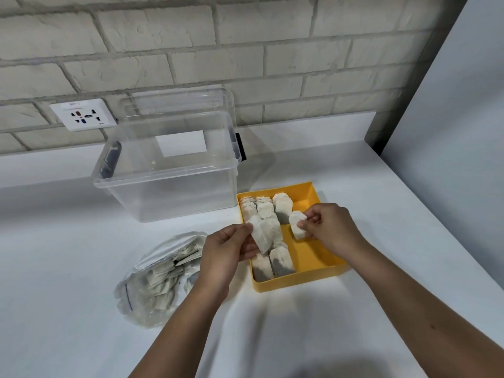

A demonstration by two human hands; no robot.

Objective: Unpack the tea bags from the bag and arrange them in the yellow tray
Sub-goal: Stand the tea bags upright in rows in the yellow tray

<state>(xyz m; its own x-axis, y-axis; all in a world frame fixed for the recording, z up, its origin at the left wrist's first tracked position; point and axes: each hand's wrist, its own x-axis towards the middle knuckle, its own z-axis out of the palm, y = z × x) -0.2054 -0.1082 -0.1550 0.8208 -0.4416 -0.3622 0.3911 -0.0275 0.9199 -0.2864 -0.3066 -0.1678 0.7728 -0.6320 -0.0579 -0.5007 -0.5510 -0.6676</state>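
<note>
Yellow tray partly hidden behind both hands: left hand pinches a tea bag, right hand pinches a second tea bag

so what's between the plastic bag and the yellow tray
In the head view, the left hand and its wrist sit between the plastic bag and the yellow tray, pinching a tea bag.
</note>
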